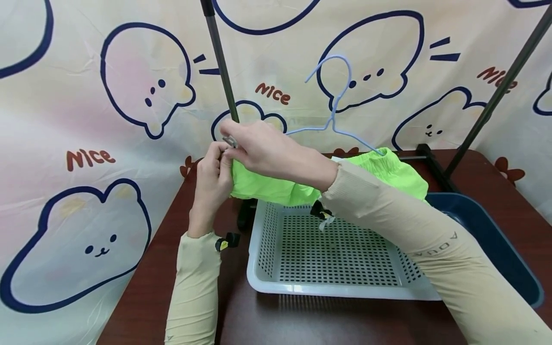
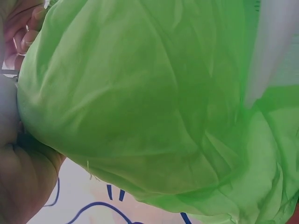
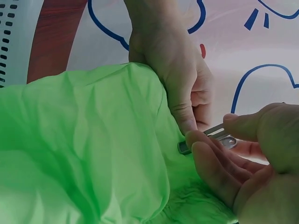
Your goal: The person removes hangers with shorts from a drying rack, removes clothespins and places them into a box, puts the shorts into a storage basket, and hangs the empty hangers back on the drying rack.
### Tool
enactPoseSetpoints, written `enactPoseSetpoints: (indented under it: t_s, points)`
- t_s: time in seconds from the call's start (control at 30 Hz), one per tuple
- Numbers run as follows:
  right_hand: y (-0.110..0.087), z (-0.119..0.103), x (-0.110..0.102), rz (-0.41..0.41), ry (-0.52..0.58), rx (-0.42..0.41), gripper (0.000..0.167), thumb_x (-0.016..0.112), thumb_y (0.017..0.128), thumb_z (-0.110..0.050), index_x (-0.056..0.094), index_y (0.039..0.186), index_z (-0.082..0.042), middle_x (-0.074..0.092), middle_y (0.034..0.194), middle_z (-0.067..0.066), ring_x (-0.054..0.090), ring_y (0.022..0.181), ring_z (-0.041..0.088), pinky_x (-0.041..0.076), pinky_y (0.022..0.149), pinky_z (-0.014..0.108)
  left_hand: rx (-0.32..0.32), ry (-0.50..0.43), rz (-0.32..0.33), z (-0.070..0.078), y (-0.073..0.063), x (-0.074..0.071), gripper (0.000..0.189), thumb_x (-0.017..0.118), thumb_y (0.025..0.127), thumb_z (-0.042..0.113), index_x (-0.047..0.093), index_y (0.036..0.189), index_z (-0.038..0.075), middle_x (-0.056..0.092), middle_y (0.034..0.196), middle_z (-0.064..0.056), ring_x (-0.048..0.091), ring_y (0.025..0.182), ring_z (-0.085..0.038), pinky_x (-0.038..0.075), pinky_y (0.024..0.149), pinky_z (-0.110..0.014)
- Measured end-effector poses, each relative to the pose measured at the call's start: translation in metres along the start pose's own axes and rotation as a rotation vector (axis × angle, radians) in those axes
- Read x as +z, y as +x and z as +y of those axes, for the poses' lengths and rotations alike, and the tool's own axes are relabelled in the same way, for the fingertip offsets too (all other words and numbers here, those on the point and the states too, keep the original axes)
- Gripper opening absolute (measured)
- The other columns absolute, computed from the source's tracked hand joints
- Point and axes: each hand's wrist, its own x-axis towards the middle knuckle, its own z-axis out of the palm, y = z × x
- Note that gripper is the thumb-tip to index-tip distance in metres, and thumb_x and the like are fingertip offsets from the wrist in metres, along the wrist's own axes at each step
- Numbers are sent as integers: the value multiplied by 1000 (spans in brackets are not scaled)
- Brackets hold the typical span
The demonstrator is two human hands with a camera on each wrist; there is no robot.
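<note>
A thin, bright green garment with a gathered elastic edge spreads sideways below a light blue wire hanger. At its left end my left hand pinches the cloth. My right hand reaches across to the same corner, its thumb and fingers gripping a small metal clip. In the right wrist view, the clip's grey tip is at the cloth, close to the left thumb. Green fabric fills most of the left wrist view and hides much of the left hand.
Below the garment sits a pale perforated basket, with a dark blue tub to its right. Dark poles rise from the brown table at left and right. A cartoon-printed sheet hangs behind.
</note>
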Motion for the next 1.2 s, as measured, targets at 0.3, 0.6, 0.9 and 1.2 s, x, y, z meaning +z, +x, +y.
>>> enactPoseSetpoints:
  t_s: [0.3, 0.6, 0.9, 1.2]
  points:
    - [1, 3, 0, 37, 34, -48, 9, 51, 101, -13, 52, 106, -6, 54, 79, 3, 48, 70, 17, 38, 63, 25, 0, -15, 10, 2, 0, -5, 17, 49, 102, 10, 55, 101, -6, 45, 74, -13, 37, 59, -10, 32, 56, -20]
    - [-4, 6, 0, 41, 72, -27, 10, 52, 101, -11, 48, 104, -2, 47, 70, 0, 46, 64, 16, 37, 60, 23, -9, -25, 21, 1, -1, -3, 19, 51, 101, 11, 56, 101, -7, 54, 81, -17, 43, 61, -9, 36, 58, -17]
    - [-9, 11, 2, 70, 105, -99, 3, 50, 101, -8, 49, 102, -4, 57, 80, 3, 59, 71, 10, 44, 60, 22, -4, -29, 30, 2, 0, -2, 19, 50, 101, 10, 56, 100, -8, 55, 83, -17, 43, 62, -9, 36, 58, -16]
    - [-12, 11, 4, 166, 172, -194, 5, 53, 100, -6, 51, 102, -1, 63, 79, 5, 67, 71, 10, 48, 61, 22, -3, -20, 35, 0, 0, -3, 19, 50, 102, 10, 56, 101, -8, 55, 83, -17, 43, 61, -9, 36, 57, -16]
